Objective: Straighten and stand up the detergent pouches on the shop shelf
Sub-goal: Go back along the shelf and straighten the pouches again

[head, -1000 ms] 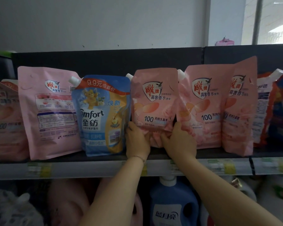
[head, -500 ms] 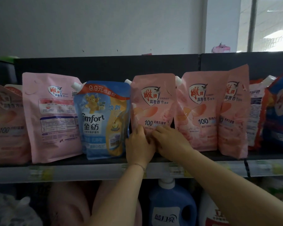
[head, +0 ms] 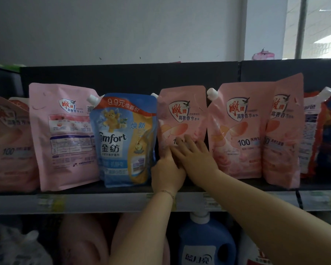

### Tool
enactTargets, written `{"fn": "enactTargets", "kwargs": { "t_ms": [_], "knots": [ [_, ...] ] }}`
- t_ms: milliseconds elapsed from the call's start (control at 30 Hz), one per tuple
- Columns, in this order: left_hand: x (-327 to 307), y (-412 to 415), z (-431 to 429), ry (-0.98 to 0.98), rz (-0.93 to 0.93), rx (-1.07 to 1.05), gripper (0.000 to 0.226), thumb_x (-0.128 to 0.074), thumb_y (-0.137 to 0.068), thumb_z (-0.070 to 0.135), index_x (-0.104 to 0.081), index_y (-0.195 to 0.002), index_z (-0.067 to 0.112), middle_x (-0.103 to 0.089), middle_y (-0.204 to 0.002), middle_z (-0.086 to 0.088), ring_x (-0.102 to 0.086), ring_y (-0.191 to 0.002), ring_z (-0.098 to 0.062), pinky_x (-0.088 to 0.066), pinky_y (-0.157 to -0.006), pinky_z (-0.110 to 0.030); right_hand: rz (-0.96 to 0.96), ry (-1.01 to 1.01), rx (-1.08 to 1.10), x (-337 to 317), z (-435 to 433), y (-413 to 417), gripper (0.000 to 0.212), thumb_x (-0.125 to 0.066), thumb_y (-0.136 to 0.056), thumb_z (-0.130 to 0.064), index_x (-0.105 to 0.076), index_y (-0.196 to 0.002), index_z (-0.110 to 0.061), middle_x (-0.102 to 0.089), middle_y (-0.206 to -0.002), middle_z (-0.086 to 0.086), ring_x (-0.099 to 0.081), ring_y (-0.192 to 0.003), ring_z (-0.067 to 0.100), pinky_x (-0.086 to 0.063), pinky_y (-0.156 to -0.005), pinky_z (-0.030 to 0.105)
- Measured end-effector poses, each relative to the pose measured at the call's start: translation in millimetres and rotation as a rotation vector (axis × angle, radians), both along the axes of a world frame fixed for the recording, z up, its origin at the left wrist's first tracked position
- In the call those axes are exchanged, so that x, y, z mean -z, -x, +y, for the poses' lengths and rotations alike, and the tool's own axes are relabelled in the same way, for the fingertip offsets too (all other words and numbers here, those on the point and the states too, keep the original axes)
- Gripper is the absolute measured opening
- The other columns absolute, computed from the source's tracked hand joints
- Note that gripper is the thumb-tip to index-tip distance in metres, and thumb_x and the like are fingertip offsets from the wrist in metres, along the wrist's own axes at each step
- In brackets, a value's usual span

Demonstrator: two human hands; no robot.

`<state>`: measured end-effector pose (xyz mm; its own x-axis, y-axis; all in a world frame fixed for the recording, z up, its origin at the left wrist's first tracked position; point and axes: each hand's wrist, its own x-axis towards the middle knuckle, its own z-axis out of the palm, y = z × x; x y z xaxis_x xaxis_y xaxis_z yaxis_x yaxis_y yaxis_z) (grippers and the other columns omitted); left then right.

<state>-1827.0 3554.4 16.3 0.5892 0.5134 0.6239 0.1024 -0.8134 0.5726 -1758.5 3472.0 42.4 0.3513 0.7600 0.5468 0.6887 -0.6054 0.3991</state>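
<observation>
A pink detergent pouch (head: 182,115) stands upright in the middle of the dark shelf (head: 126,186). My left hand (head: 167,172) lies against its lower left part. My right hand (head: 196,154) presses flat on its lower front with straight fingers, partly over the left hand. Left of it stands a blue Comfort pouch (head: 125,138), then a pink pouch (head: 64,134) turned back to front. To the right stand two more pink pouches (head: 239,131) (head: 284,131), the second turned sideways.
Another pink pouch (head: 10,144) leans at the far left. Red and blue packs (head: 325,134) crowd the right end. Below the shelf's price rail (head: 84,203) stand a blue detergent bottle (head: 206,243) and pink bottles (head: 84,241). A dark back panel closes the shelf behind.
Both hands left the pouch's bottom corners and slid up onto its front. The right hand flattened over the left, and the pouch now stands straighter.
</observation>
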Motion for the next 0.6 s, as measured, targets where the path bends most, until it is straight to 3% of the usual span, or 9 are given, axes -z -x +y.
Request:
{"fn": "enactTargets", "kwargs": {
  "t_ms": [67, 100, 133, 300, 433, 600],
  "knots": [
    [0, -2, 1, -0.001, 0.108, -0.028, 0.066, -0.051, -0.089, 0.025, -0.023, -0.148, 0.019, -0.067, -0.096, -0.009, -0.065, -0.088, -0.029, -0.053, -0.083, -0.045, 0.025, 0.053, -0.019, 6, 6, -11, 0.079, -0.06, -0.091, -0.037, -0.015, -0.155, -0.024, -0.004, -0.163, 0.011, -0.009, -0.148, 0.039, -0.023, -0.113, 0.056],
    [-1, -3, 2, 0.003, 0.138, -0.027, 0.072, -0.05, -0.088, 0.024, -0.016, -0.151, 0.018, -0.067, -0.095, -0.009, -0.064, -0.087, -0.029, -0.052, -0.084, -0.046, 0.042, 0.122, 0.019, 7, 6, -18, 0.076, -0.046, -0.1, -0.036, 0.006, -0.155, -0.029, 0.021, -0.159, 0.007, 0.012, -0.148, 0.036, -0.01, -0.117, 0.053],
    [-1, -3, 3, 0.008, 0.157, -0.023, 0.074, -0.05, -0.088, 0.024, -0.014, -0.153, 0.018, -0.068, -0.094, -0.008, -0.064, -0.088, -0.029, -0.052, -0.085, -0.046, 0.067, 0.166, 0.051, 6, 5, -21, 0.076, -0.04, -0.102, -0.034, 0.017, -0.152, -0.032, 0.035, -0.153, 0.005, 0.024, -0.145, 0.035, -0.003, -0.118, 0.051],
    [0, -3, 1, -0.034, 0.134, -0.012, 0.065, -0.048, -0.088, 0.024, -0.028, -0.15, 0.027, -0.068, -0.093, -0.004, -0.064, -0.089, -0.026, -0.05, -0.088, -0.043, 0.159, 0.172, 0.121, 6, 17, -45, 0.079, -0.037, -0.102, -0.039, 0.03, -0.144, -0.036, 0.035, -0.155, 0.008, 0.028, -0.143, 0.035, 0.001, -0.118, 0.048],
    [3, -8, 3, 0.027, 0.097, -0.006, 0.043, -0.046, -0.082, 0.022, -0.052, -0.125, 0.023, -0.063, -0.079, -0.001, -0.062, -0.079, -0.025, -0.052, -0.081, -0.047, 0.186, 0.198, 0.18, 9, 32, -53, 0.086, -0.044, -0.1, -0.04, 0.029, -0.144, -0.043, 0.038, -0.153, 0.011, 0.031, -0.141, 0.038, 0.005, -0.117, 0.051],
    [6, -13, 6, 0.062, 0.088, -0.019, 0.048, -0.043, -0.08, 0.024, -0.055, -0.127, 0.025, -0.067, -0.085, -0.002, -0.063, -0.08, -0.025, -0.053, -0.077, -0.047, 0.256, 0.225, 0.203, 4, 40, -67, 0.092, -0.053, -0.098, -0.033, 0.026, -0.144, -0.048, 0.04, -0.152, 0.008, 0.032, -0.14, 0.038, -0.006, -0.118, 0.053]
  ]
}}
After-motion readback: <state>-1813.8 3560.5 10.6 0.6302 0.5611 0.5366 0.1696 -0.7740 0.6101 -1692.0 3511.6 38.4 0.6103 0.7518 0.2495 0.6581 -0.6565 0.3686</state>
